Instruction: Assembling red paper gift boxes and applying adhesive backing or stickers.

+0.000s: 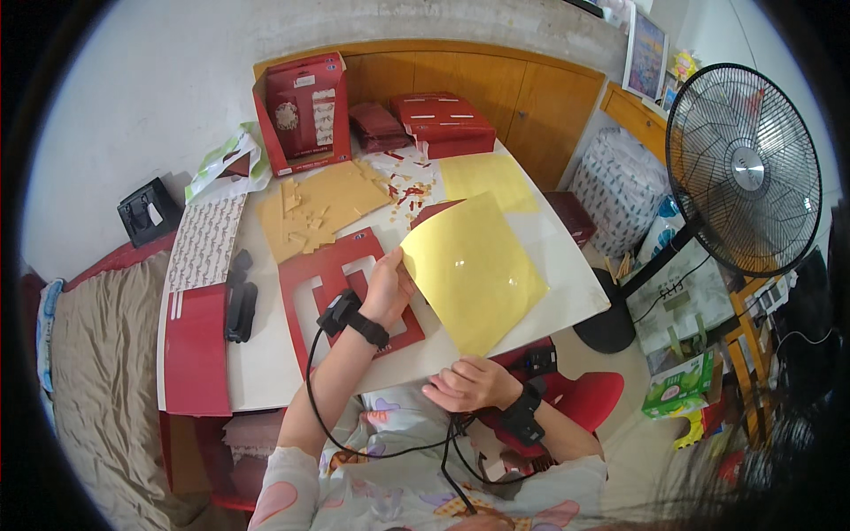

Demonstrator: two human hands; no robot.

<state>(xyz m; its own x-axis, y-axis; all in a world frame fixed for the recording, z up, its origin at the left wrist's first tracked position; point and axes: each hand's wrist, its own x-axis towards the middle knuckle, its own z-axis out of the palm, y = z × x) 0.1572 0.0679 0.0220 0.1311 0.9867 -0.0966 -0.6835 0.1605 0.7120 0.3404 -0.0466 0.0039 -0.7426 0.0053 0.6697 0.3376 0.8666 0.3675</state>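
Note:
A glossy yellow sheet [476,274] is held up, slightly bowed, over the front right of the white table. My left hand [388,288] grips its left edge, thumb on the front and the other fingers mostly behind. At its lower corner, my right hand [474,385] pinches it with curled fingers. Under my left wrist lies a red cardboard piece with cut-out windows [312,299]. More yellow sheets [500,181] lie flat behind the raised one, which partly hides a dark red piece beneath it.
On the white table [266,372] are a tan board with scraps [332,203], a black tool [241,305], a patterned panel [208,239] and a red panel [197,354]. An upright red box [304,115] and flat red boxes [443,122] stand behind. A black fan [744,168] is at right.

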